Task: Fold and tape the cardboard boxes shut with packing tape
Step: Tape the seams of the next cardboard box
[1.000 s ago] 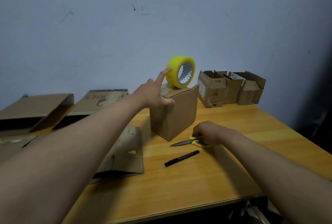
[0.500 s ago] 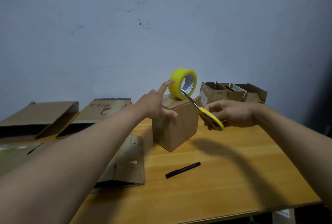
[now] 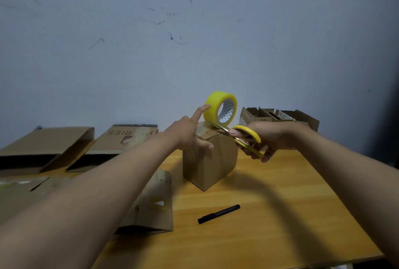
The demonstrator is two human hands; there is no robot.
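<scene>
A small brown cardboard box (image 3: 212,165) stands on the wooden table (image 3: 269,221) with its top flaps folded down. A yellow roll of packing tape (image 3: 212,105) stands on edge on the box top. My left hand (image 3: 190,131) rests on the box's top left edge, index finger stretched out against the roll, thumb on the box's front. My right hand (image 3: 272,139) grips yellow-handled scissors (image 3: 248,137) just right of the box. Their blades point left to the foot of the roll.
A black marker (image 3: 218,214) lies on the table in front of the box. Flattened cardboard (image 3: 155,210) lies at the left, with larger flat boxes (image 3: 45,145) behind it against the wall. Several small open boxes (image 3: 278,115) stand at the back right.
My right hand picked the scissors up from the table and lifted them to the box top, blades now at the tape roll. My left hand has stayed on the box and roll.
</scene>
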